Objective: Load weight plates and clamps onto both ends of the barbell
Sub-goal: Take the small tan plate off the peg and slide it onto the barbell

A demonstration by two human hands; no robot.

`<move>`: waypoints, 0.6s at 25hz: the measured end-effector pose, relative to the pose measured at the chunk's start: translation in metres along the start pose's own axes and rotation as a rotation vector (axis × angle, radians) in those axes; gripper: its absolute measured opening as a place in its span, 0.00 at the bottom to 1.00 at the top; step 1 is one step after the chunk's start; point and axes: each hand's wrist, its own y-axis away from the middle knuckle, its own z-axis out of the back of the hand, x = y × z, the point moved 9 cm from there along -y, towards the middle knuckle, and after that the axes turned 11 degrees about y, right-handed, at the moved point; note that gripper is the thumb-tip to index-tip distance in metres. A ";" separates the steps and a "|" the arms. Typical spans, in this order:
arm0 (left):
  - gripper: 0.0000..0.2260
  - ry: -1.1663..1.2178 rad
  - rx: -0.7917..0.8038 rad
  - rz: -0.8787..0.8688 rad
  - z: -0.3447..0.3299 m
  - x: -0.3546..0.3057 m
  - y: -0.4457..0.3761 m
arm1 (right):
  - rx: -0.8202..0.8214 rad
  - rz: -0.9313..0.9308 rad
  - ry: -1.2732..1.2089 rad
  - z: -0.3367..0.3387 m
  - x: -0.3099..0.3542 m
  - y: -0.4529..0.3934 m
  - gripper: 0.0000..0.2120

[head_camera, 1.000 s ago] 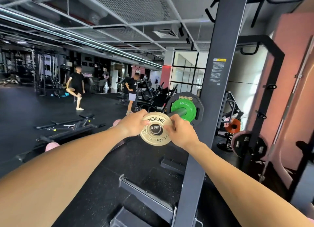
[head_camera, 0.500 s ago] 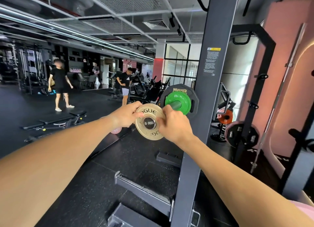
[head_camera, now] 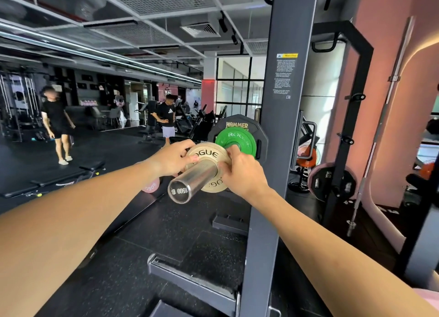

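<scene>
L hand grips the left rim of the small tan plate, fingers curled over the edge w/ thumb on its face; R hand grips the right rim the same way, fingertips wrapped behind. Plate is tan w/ raised "ROGUE" lettering, sits partway along the steel barbell sleeve, whose end cap pokes out toward the camera, marked "1500 LB". Farther in on the same sleeve: green plate, then black Hammer plate next to the dark rack upright; tan plate not yet against the green one.
</scene>
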 end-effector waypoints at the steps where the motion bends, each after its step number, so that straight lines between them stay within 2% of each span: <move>1: 0.09 0.002 0.005 0.006 -0.005 0.004 -0.015 | 0.000 -0.009 0.002 -0.007 -0.011 -0.010 0.13; 5: 0.08 -0.006 0.027 0.021 -0.024 0.016 -0.077 | 0.025 -0.038 0.013 -0.039 -0.057 -0.052 0.13; 8: 0.13 -0.020 0.044 0.062 -0.037 0.025 -0.126 | 0.014 -0.052 0.046 -0.057 -0.094 -0.084 0.15; 11: 0.18 -0.069 0.050 0.064 -0.045 0.033 -0.168 | -0.106 -0.035 0.197 -0.063 -0.123 -0.107 0.19; 15: 0.23 -0.116 -0.024 0.057 -0.053 0.044 -0.202 | -0.235 -0.064 0.315 -0.070 -0.145 -0.119 0.22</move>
